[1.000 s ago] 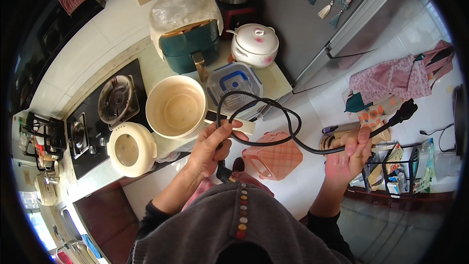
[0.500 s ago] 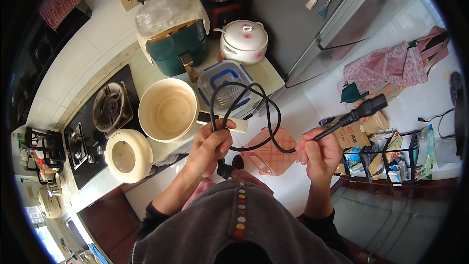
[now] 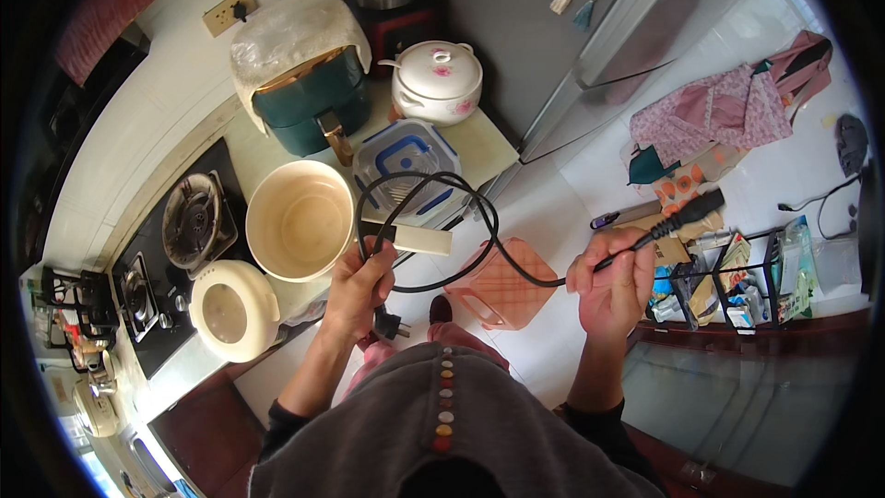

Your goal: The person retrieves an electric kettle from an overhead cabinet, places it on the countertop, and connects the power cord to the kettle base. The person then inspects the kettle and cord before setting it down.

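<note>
A black power cord [image 3: 486, 212] hangs in loose loops between my two hands. My left hand [image 3: 362, 278] is closed round it near one end, and the pronged plug [image 3: 391, 324] pokes out below my fingers. Toward the other end, my right hand [image 3: 610, 282] pinches the cord just behind the thick black connector [image 3: 693, 209], which points up and to the right. Beyond my left hand, a cream pot [image 3: 301, 219] with a long handle stands on the counter, its lid [image 3: 230, 312] beside it. A clear container with blue trim [image 3: 406, 166] lies behind the loops.
A green air fryer [image 3: 313, 103] under a plastic cover and a white floral tureen [image 3: 437, 83] stand at the back of the counter. The gas stove [image 3: 195, 217] is at left. A pink stool [image 3: 502, 286] stands on the floor ahead; a black rack [image 3: 724, 281] is at right.
My left hand has moved left and slightly down, drawing the loops wider, and the pronged plug now shows clearly below it. My right hand keeps its hold. The whole view has shifted slightly.
</note>
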